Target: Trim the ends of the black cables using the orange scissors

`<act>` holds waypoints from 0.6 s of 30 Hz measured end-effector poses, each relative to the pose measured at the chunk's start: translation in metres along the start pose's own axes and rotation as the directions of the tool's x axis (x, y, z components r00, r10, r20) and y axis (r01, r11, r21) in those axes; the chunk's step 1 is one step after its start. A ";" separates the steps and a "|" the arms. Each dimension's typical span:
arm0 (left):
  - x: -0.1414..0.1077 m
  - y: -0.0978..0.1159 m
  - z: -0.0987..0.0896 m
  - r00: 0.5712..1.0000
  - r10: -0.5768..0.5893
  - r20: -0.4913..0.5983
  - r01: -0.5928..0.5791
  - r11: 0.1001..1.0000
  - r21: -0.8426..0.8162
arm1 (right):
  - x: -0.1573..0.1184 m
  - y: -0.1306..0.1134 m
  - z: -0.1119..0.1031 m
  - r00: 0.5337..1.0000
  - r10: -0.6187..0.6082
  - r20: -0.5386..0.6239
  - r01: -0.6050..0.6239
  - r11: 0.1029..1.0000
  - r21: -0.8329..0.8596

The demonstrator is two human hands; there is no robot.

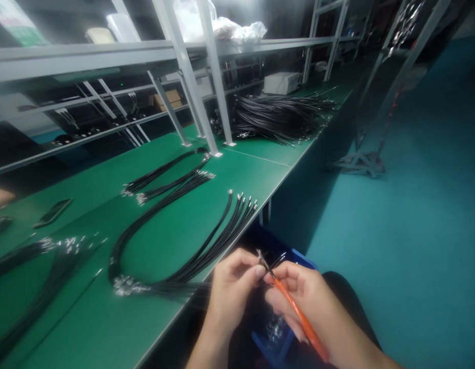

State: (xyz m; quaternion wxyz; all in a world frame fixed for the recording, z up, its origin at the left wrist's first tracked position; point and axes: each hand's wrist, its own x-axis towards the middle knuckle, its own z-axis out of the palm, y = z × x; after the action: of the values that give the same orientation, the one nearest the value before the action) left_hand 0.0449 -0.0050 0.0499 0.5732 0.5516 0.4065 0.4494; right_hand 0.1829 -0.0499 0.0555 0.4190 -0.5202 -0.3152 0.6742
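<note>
My left hand (235, 282) is closed in a pinch on the end of a black cable in front of the table edge. My right hand (299, 289) is closed around an orange-handled pliers-like tool (299, 312). The tool's narrow metal tip reaches the left fingertips; what exactly lies between them is too small to make out. Short black cable ends (279, 260) stick up by the right fingers. A bundle of black cables (222, 230) with metal ends lies beside my left hand, curving across the green table (176, 241).
Below my hands is a blue bin (270, 353) with small shiny pieces. More cable bundles (48, 287) and a phone-like dark object (53, 212) lie leftward. A large cable pile (279, 118) and a white box (281, 82) stand farther back. Metal shelf posts (218, 77) rise from the table. Part of another person's arm (1, 197) shows at the left edge.
</note>
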 end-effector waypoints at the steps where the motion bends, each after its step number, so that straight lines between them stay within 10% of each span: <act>1: 0.000 0.000 0.000 1.000 -0.001 0.003 0.001 1.000 0.002 | 0.000 0.002 -0.002 1.000 -0.008 0.012 0.009 1.000 -0.005; 7: -0.001 -0.004 0.002 0.999 0.034 -0.025 -0.031 0.992 0.122 | 0.000 0.003 -0.012 0.980 -0.155 -0.125 0.159 0.987 0.024; 18: -0.002 -0.003 0.023 0.971 0.238 -0.029 -0.199 0.868 0.456 | 0.017 0.001 0.004 0.715 -0.556 -0.423 0.540 0.824 -0.171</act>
State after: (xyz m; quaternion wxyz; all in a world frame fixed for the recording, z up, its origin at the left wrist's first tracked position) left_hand 0.0665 -0.0134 0.0483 0.3578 0.6920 0.4579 0.4282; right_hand 0.1769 -0.0351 0.0485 0.6522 -0.5535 -0.3595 0.3729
